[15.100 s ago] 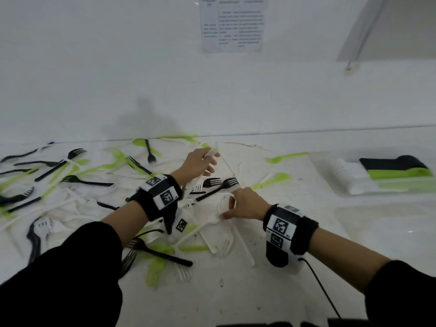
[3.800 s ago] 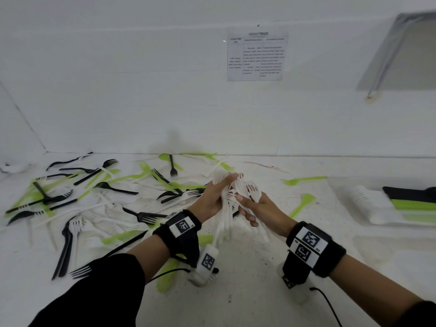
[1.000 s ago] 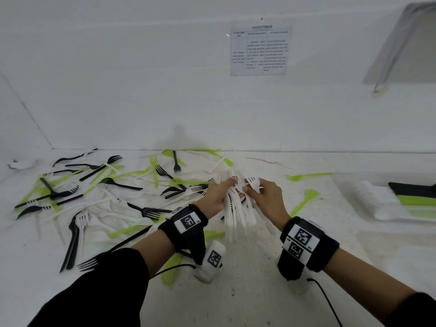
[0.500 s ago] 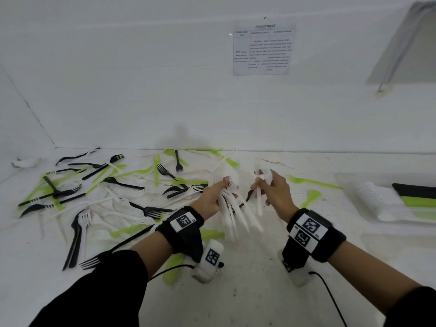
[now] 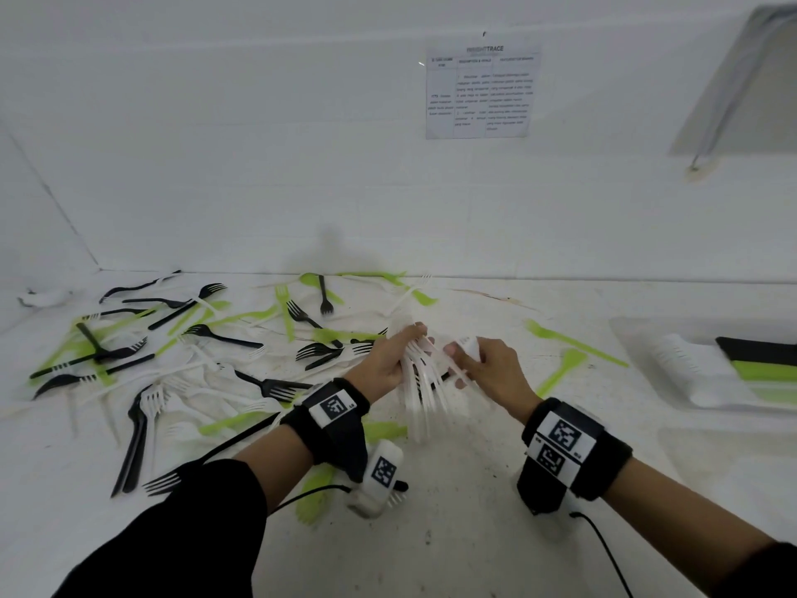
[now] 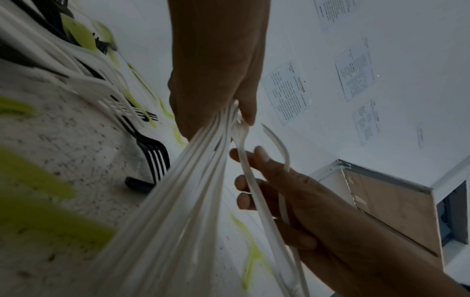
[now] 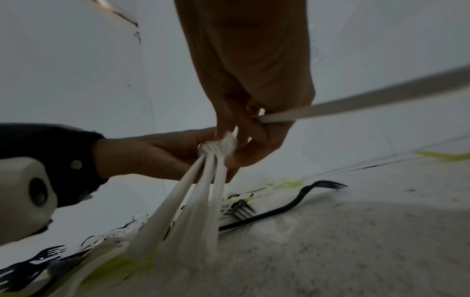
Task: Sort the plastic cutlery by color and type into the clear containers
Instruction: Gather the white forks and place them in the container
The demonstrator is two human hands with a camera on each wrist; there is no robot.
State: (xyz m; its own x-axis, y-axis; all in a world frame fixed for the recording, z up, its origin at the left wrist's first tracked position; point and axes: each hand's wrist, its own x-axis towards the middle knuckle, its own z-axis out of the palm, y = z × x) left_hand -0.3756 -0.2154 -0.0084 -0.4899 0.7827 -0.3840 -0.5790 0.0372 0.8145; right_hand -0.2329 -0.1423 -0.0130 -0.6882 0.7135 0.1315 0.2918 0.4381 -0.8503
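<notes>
My left hand (image 5: 390,360) grips a bundle of white plastic forks (image 5: 420,403) just below their heads, handles fanning down above the table. My right hand (image 5: 483,364) is right beside it, pinching a white fork (image 7: 356,96) by its neck while its fingertips touch the bundle's heads. In the left wrist view the left hand (image 6: 216,90) squeezes the bundle (image 6: 178,201) and the right hand (image 6: 279,191) curls round thin white handles (image 6: 257,191). The clear container (image 5: 647,381) at the right holds stacked white, black and green cutlery.
Loose black forks (image 5: 224,338), green cutlery (image 5: 284,312) and white forks (image 5: 151,399) are strewn over the left half of the white table. Two green pieces (image 5: 560,369) lie between my hands and the container. A white wall rises close behind.
Half a second ago my hands were apart, the right one holding a fork off to the side. It has swung back left and now meets the bundle in my left hand.
</notes>
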